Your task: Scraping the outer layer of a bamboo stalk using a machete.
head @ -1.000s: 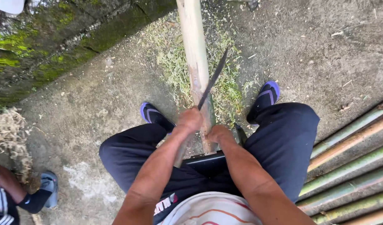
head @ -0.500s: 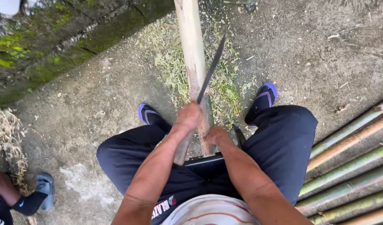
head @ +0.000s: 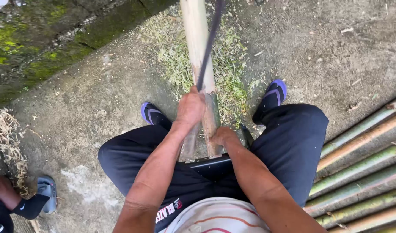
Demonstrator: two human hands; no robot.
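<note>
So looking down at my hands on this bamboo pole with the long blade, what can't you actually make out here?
All in the head view:
- Blade: its tip is cut off by the top edge, and motion blur hides the cutting edge.
- Left hand: its grip covers the handle.
- Bamboo pole: the near end is hidden behind the right hand and lap; the far end runs off the top.
- Person at lower left: only a leg and sandal show.

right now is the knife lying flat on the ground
No, the left hand holds the knife up along the bamboo pole, while the right hand grips the pole lower down.
</note>
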